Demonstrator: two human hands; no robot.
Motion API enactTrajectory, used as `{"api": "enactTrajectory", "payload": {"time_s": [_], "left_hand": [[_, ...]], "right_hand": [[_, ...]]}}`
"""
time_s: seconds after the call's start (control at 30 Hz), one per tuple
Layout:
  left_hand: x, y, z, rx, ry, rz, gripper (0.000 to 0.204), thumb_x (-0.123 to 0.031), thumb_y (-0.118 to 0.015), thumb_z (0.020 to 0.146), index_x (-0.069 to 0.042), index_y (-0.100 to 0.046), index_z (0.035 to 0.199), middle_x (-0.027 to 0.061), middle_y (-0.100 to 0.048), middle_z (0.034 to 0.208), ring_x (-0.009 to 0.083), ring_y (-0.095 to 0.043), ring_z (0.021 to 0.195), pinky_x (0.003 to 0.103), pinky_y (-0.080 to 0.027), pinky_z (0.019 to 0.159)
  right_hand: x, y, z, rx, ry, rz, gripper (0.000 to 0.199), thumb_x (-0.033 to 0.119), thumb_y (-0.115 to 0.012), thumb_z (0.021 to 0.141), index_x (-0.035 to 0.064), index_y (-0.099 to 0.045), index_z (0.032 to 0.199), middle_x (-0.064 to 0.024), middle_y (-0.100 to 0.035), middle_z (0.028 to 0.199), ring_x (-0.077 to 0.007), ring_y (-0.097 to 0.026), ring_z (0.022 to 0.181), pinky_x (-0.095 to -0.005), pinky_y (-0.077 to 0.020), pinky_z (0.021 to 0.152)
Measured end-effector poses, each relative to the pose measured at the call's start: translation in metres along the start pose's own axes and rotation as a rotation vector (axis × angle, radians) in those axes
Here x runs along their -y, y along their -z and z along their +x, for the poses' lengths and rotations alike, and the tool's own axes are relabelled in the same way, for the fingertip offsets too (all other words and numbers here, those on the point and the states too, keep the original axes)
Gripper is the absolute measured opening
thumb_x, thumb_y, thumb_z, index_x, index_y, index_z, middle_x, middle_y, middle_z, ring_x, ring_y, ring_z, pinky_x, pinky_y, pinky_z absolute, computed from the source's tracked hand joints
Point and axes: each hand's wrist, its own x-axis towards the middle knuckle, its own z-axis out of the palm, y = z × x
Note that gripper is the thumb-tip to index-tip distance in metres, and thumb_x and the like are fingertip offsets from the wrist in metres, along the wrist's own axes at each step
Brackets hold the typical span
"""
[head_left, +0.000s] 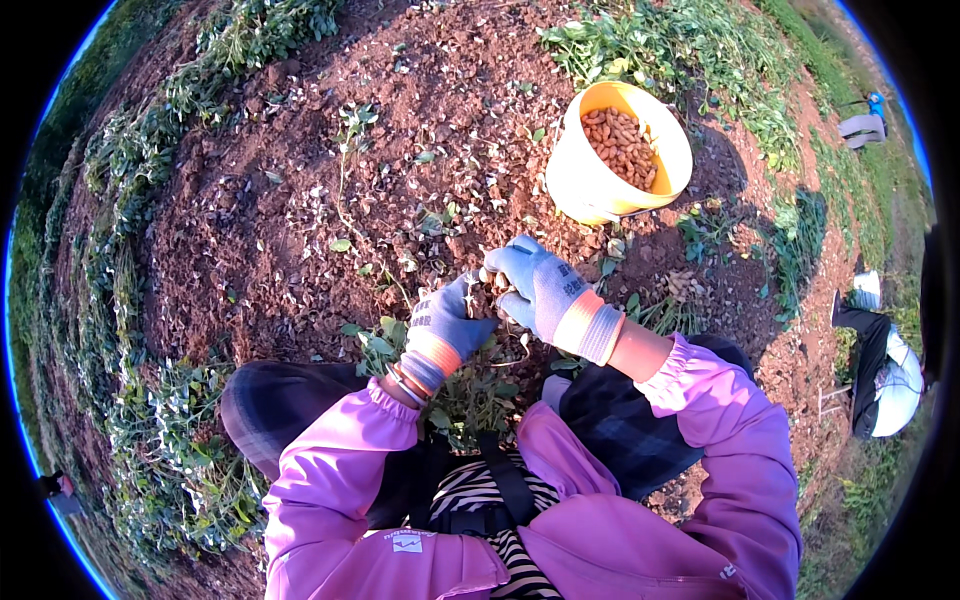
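Note:
My left hand [447, 322], in a grey-blue glove with an orange and pink cuff, has its fingertips closed beside the right hand's fingers. What it pinches is too small to make out. My right hand [543, 287], gloved alike, curls its fingers round a few peanuts [499, 281] that show at its left edge. Below both hands, a green peanut plant [477, 400] lies between my crossed legs, its thin roots and stems reaching up toward the gloves. Just beyond the right hand stands a yellow bucket [567, 172], partly filled with peanuts [622, 148].
Brown soil [290, 215] with scattered dry leaves spreads ahead. Pulled plants with peanuts [683, 287] lie right of my right hand. Rows of green plants [190, 450] run along the left, and more foliage [690, 50] lies behind the bucket. Another person [885, 375] is at the far right.

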Motion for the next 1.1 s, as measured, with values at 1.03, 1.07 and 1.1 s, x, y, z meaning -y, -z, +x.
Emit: {"api": "enactTrajectory", "payload": {"time_s": [1.03, 1.07, 1.1], "left_hand": [[0.025, -0.002, 0.007, 0.092, -0.053, -0.287, 0.041, 0.001, -0.064, 0.073, -0.003, -0.052, 0.112, 0.0013, -0.062, 0.098, 0.0063, -0.056, 0.086, 0.022, -0.045, 0.075], [0.019, -0.002, 0.006, 0.098, -0.036, -0.347, 0.041, 0.000, -0.064, 0.073, -0.003, -0.052, 0.112, 0.0014, -0.062, 0.098, 0.0066, -0.056, 0.087, 0.022, -0.045, 0.076], [0.013, -0.003, 0.006, 0.103, -0.019, -0.406, 0.040, 0.000, -0.063, 0.073, -0.003, -0.052, 0.112, 0.0016, -0.062, 0.099, 0.0070, -0.056, 0.088, 0.022, -0.045, 0.076]], "right_hand": [[-0.002, 0.003, -0.004, -0.195, 0.025, 0.034, 0.014, 0.005, -0.060, 0.069, 0.0012, -0.054, 0.080, -0.0123, -0.052, 0.074, -0.0272, -0.053, 0.070, -0.0333, -0.0429, 0.062], [-0.002, 0.003, -0.005, -0.217, 0.016, 0.011, 0.014, 0.005, -0.060, 0.068, 0.0016, -0.054, 0.080, -0.0121, -0.052, 0.074, -0.0272, -0.053, 0.070, -0.0333, -0.0429, 0.062], [-0.003, 0.002, -0.005, -0.241, 0.012, -0.019, 0.013, 0.003, -0.059, 0.068, 0.0020, -0.054, 0.080, -0.0122, -0.052, 0.075, -0.0273, -0.054, 0.069, -0.0328, -0.0431, 0.062]]}}
